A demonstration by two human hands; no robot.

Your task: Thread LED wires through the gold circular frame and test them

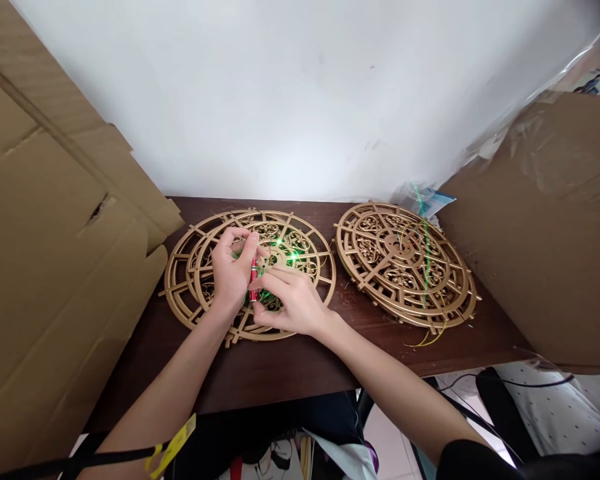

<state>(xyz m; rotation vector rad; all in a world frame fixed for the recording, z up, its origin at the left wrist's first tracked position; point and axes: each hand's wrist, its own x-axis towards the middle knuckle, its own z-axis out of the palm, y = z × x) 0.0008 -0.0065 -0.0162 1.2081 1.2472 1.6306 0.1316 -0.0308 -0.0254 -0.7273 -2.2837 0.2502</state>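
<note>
The left hand is closed around a small red cylinder, with thumb and fingers wrapping its upper half so that it stands nearly upright. The right hand comes in from the near right, its thumb and forefinger pinched at the cylinder's lower end. That leaves each end under its own hand. At this size I cannot tell what the cylinder is.

Both hands hover just over the middle of a gold fretwork disc, which lies flat on the dark table, apparently overlapping a second disc like it. Green points of light glow among the fretwork just beyond the fingers. The low hold probably keeps the cylinder close to whatever fine wiring feeds them.

To the right, just apart from the disc, a stack of gold discs lies with a thin yellow-green wire trailing across it and off its near edge. Cardboard stands on the left and a wrapped cardboard box on the right. A white wall closes the far side.
</note>
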